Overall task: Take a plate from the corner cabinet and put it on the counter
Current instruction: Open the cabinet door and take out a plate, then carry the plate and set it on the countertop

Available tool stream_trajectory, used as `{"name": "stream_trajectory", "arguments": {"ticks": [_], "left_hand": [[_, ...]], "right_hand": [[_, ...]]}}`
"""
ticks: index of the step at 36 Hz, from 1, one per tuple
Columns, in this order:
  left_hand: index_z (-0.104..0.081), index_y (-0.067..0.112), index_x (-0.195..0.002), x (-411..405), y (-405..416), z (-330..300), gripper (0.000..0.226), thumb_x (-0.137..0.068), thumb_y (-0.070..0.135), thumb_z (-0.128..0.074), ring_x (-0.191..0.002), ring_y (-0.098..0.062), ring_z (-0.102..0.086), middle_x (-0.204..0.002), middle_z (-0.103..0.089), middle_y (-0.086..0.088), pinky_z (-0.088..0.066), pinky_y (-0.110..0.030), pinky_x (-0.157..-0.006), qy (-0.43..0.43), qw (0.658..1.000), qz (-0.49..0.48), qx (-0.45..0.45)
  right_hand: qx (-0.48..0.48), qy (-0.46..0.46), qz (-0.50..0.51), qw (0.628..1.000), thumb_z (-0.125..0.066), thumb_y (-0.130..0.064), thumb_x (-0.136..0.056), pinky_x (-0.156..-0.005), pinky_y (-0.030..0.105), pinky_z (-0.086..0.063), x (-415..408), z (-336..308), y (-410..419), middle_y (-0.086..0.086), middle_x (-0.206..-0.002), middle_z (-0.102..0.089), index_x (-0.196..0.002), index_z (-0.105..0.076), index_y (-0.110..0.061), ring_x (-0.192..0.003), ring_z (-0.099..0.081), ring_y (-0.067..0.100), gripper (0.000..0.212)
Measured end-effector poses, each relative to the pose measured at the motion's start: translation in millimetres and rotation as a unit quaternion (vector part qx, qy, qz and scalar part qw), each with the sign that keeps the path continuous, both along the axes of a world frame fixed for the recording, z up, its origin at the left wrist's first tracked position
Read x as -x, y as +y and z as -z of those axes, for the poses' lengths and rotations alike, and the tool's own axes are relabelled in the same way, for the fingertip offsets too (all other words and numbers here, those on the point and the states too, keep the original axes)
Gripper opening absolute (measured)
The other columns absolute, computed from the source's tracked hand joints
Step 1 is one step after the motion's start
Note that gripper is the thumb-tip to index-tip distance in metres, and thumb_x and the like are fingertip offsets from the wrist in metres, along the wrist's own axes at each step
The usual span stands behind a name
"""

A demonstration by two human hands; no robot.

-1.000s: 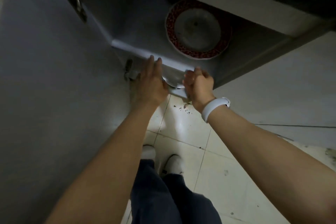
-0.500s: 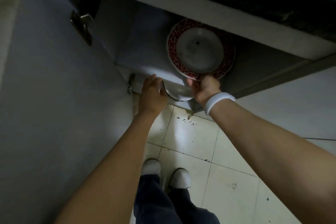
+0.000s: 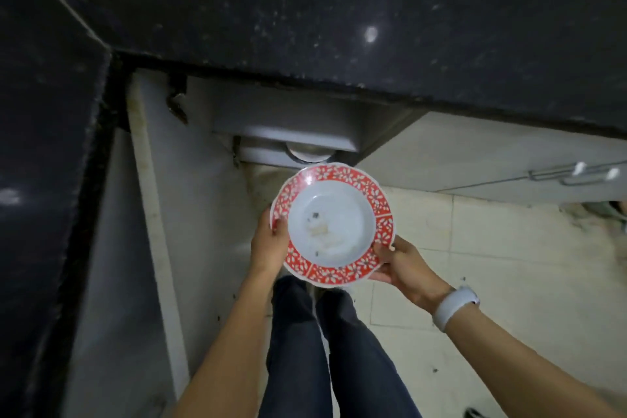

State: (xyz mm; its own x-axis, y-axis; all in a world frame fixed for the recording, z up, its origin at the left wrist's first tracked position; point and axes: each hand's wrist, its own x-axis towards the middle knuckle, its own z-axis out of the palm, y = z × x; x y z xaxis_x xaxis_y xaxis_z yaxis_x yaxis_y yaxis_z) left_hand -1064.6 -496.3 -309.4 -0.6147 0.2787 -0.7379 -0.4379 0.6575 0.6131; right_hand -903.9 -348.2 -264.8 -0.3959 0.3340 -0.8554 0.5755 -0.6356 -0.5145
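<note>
A white plate (image 3: 330, 224) with a red flowered rim is held level in front of me, outside the corner cabinet (image 3: 285, 127). My left hand (image 3: 269, 246) grips its left rim. My right hand (image 3: 405, 265), with a white band on the wrist, grips its lower right rim. The plate's well has some specks and smears. The black speckled counter (image 3: 339, 17) spans the top of the view, above and beyond the plate.
The open cabinet door (image 3: 163, 214) stands at my left. Another dish (image 3: 307, 153) stays on the cabinet's lower shelf. Closed cabinet fronts with metal handles (image 3: 573, 173) run along the right. Pale tiled floor (image 3: 492, 265) and my legs lie below.
Both hands went from the lower shelf to the plate on the upper shelf and lifted it out of the cabinet. My view rose from inside the cabinet to above the counter.
</note>
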Motion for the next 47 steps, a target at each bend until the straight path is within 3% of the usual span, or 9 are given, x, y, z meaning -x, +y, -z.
{"name": "stream_trajectory", "arguments": {"ticks": [5, 9, 13, 20, 27, 31, 34, 41, 47], "left_hand": [[-0.044, 0.03, -0.129, -30, 4, -84, 0.039, -0.091, 0.026, -0.05, -0.112, -0.021, -0.057, -0.123, -0.06, 0.002, -0.047, -0.046, -0.1, -0.008, 0.993, 0.109, -0.042], [-0.042, 0.024, -0.131, -46, 28, -137, 0.04, -0.092, 0.027, -0.05, -0.111, -0.018, -0.056, -0.128, -0.057, -0.002, -0.048, -0.042, -0.097, 0.023, 0.977, 0.196, -0.083], [-0.044, 0.026, -0.125, -54, 71, -190, 0.034, -0.092, 0.027, -0.049, -0.105, -0.015, -0.058, -0.117, -0.057, 0.004, -0.052, -0.038, -0.09, 0.064, 0.956, 0.25, -0.139], [-0.046, 0.017, -0.119, -84, 174, -247, 0.033, -0.086, 0.012, -0.048, -0.104, -0.018, -0.057, -0.117, -0.056, 0.001, -0.047, -0.032, -0.081, 0.171, 0.907, 0.353, -0.153], [-0.048, 0.021, -0.117, -151, 282, -274, 0.031, -0.087, 0.012, -0.048, -0.103, -0.015, -0.052, -0.112, -0.052, 0.006, -0.04, -0.03, -0.085, 0.215, 0.878, 0.392, -0.171], [-0.048, 0.022, -0.118, -193, 338, -283, 0.033, -0.086, 0.014, -0.05, -0.099, -0.013, -0.051, -0.109, -0.052, 0.007, -0.041, -0.03, -0.083, 0.222, 0.874, 0.399, -0.164], [-0.05, 0.021, -0.118, -217, 374, -291, 0.032, -0.086, 0.016, -0.052, -0.097, -0.015, -0.053, -0.105, -0.053, 0.008, -0.043, -0.032, -0.082, 0.222, 0.874, 0.396, -0.176], [-0.049, 0.021, -0.119, -237, 459, -296, 0.032, -0.087, 0.025, -0.056, -0.096, -0.017, -0.057, -0.106, -0.055, 0.006, -0.048, -0.033, -0.081, 0.209, 0.872, 0.405, -0.181], [-0.052, 0.017, -0.117, -228, 544, -289, 0.032, -0.087, 0.027, -0.056, -0.094, -0.018, -0.06, -0.11, -0.062, 0.0, -0.05, -0.034, -0.08, 0.191, 0.876, 0.415, -0.156]], "right_hand": [[-0.079, -0.03, -0.084, 0.993, -0.051, -0.025, -0.09, -0.07, 0.028, -0.058, -49, -65, 8, 0.004, -0.107, -0.063, -0.119, -0.046, -0.016, -0.093, -0.063, 0.018, 0.032], [-0.175, -0.017, -0.058, 0.983, -0.055, -0.043, -0.079, -0.059, 0.021, -0.056, -72, -119, 17, 0.005, -0.11, -0.058, -0.102, -0.046, -0.028, -0.09, -0.06, 0.013, 0.028], [-0.263, -0.012, -0.001, 0.965, -0.057, -0.08, -0.048, -0.056, 0.022, -0.057, -94, -156, 35, 0.003, -0.123, -0.05, -0.12, -0.037, -0.024, -0.106, -0.056, 0.019, 0.093], [-0.333, -0.014, 0.113, 0.936, -0.053, -0.017, -0.087, -0.057, 0.027, -0.056, -148, -201, 83, 0.012, -0.124, -0.053, -0.12, -0.031, -0.03, -0.092, -0.06, 0.019, 0.042], [-0.382, -0.023, 0.179, 0.907, -0.048, -0.062, -0.064, -0.08, 0.05, -0.055, -211, -230, 162, 0.006, -0.125, -0.052, -0.118, -0.036, -0.035, -0.105, -0.057, 0.029, 0.061], [-0.391, -0.018, 0.175, 0.903, -0.05, -0.034, -0.086, -0.067, 0.041, -0.057, -253, -235, 219, 0.004, -0.121, -0.053, -0.115, -0.035, -0.036, -0.102, -0.058, 0.029, 0.033], [-0.399, -0.028, 0.175, 0.9, -0.049, -0.022, -0.089, -0.063, 0.038, -0.056, -278, -242, 260, 0.003, -0.118, -0.054, -0.117, -0.04, -0.03, -0.098, -0.059, 0.027, 0.031], [-0.372, -0.039, 0.174, 0.911, -0.048, -0.025, -0.089, -0.055, 0.028, -0.055, -299, -249, 347, 0.0, -0.111, -0.053, -0.13, -0.037, -0.022, -0.091, -0.059, 0.022, 0.043], [-0.365, -0.041, 0.142, 0.919, -0.047, -0.028, -0.089, -0.049, 0.02, -0.056, -293, -245, 430, 0.003, -0.104, -0.058, -0.108, -0.043, -0.028, -0.079, -0.062, 0.015, 0.019]]}}
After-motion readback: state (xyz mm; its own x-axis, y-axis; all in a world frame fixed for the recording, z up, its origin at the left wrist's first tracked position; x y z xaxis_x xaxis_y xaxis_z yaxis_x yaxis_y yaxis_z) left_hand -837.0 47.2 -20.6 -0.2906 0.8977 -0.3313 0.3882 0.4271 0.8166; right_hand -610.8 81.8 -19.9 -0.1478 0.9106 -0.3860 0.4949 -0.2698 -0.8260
